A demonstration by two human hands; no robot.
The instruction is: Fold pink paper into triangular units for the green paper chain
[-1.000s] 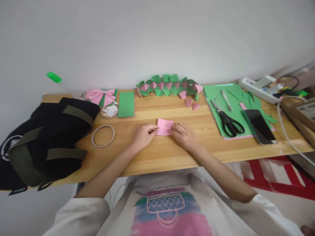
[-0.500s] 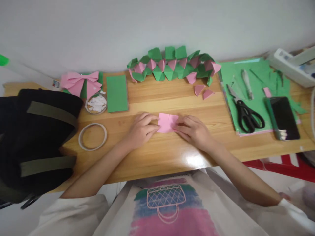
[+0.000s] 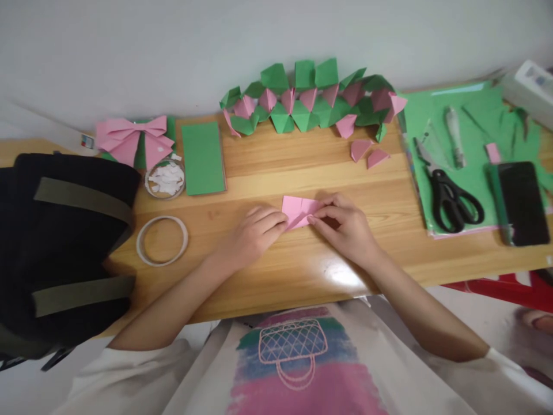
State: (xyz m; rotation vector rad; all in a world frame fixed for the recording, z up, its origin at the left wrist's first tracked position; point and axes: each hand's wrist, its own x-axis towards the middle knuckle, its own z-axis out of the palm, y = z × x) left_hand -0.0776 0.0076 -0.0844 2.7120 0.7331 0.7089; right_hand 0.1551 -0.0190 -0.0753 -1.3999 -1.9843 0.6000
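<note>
A small piece of pink paper (image 3: 294, 206) lies on the wooden table (image 3: 259, 288) between my hands, its lower right part folded up. My left hand (image 3: 257, 233) rests at its left edge, fingers closed with the tips on the lower left corner. At the right, my right hand (image 3: 343, 225) pinches the folded lower edge between thumb and fingers. Beyond the hands stands a row of folded green and pink paper pieces (image 3: 306, 101). Two loose pink folded pieces (image 3: 360, 150) lie just in front of its right end.
On the left are a black bag (image 3: 73, 230), a tape roll (image 3: 139, 242), a dish of white scraps (image 3: 166, 180), a pink paper bow (image 3: 136, 138) and a green paper stack (image 3: 203, 158). On the right, scissors (image 3: 453, 199) and a phone (image 3: 525, 202) lie on green sheets (image 3: 466, 104).
The pink paper lay flat and is now folded up at its lower right. My right hand has moved its pinch inward along the lower edge. The view has shifted slightly.
</note>
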